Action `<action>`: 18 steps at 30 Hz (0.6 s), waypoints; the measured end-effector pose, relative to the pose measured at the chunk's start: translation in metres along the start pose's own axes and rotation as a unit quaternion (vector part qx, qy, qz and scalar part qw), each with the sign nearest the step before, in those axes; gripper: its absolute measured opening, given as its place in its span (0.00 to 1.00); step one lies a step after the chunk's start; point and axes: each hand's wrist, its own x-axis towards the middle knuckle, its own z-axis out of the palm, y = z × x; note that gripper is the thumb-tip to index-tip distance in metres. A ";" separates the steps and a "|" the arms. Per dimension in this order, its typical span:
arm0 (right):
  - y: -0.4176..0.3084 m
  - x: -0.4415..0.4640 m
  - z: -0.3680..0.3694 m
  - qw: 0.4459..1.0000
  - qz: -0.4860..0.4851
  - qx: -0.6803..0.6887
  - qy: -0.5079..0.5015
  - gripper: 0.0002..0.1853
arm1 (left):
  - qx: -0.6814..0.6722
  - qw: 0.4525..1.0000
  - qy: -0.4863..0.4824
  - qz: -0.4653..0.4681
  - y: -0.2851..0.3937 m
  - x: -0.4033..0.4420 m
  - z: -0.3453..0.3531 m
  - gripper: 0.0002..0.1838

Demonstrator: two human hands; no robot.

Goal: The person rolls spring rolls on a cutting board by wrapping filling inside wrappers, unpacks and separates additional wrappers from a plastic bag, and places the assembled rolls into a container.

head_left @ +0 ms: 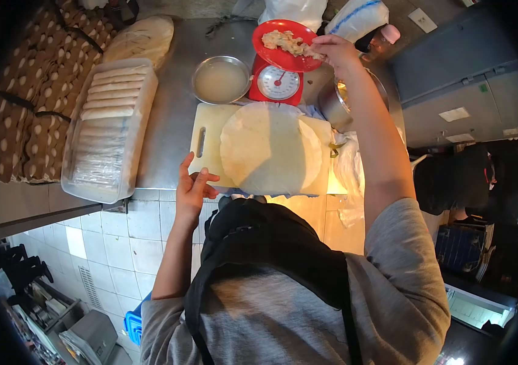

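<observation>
My right hand point(337, 53) reaches over the red scale pan point(267, 53), its fingers drawn together at the right end of a chunky pale food mixture point(284, 41). Under the pan stands a red kitchen scale point(278, 83) with a round white dial. At the near left corner of the cutting board point(200, 135) is my left hand point(194, 187), fingers apart and holding nothing. Thin round wrapper sheets point(271, 149) lie flat on the board, partly in shadow. A metal bowl of cloudy liquid point(221, 80) sits left of the scale.
A plastic container point(108, 131) holds rows of pale rolls at left, beside stacked egg trays point(34, 97). Behind it lies a bag of round sheets point(140, 41). A metal pot point(338, 104) stands under my right forearm. Another person point(453, 179) is at the right.
</observation>
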 end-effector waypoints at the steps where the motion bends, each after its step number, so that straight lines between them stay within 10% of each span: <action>1: 0.001 0.003 -0.005 0.997 0.034 0.071 0.016 0.06 | -0.001 1.000 0.000 0.000 -0.001 0.000 0.000 0.32; 7: 0.024 -0.013 -0.082 0.966 0.037 0.254 0.021 0.12 | 0.003 1.000 -0.013 -0.005 0.002 0.005 0.005 0.31; 15: 0.039 -0.040 -0.113 0.933 -0.039 -0.337 0.121 0.07 | -0.002 0.999 -0.032 -0.019 0.002 0.010 0.005 0.31; 18: -0.012 -0.029 -0.044 0.984 -0.107 -0.143 -0.002 0.17 | -0.005 0.999 -0.040 -0.012 0.000 0.015 0.006 0.30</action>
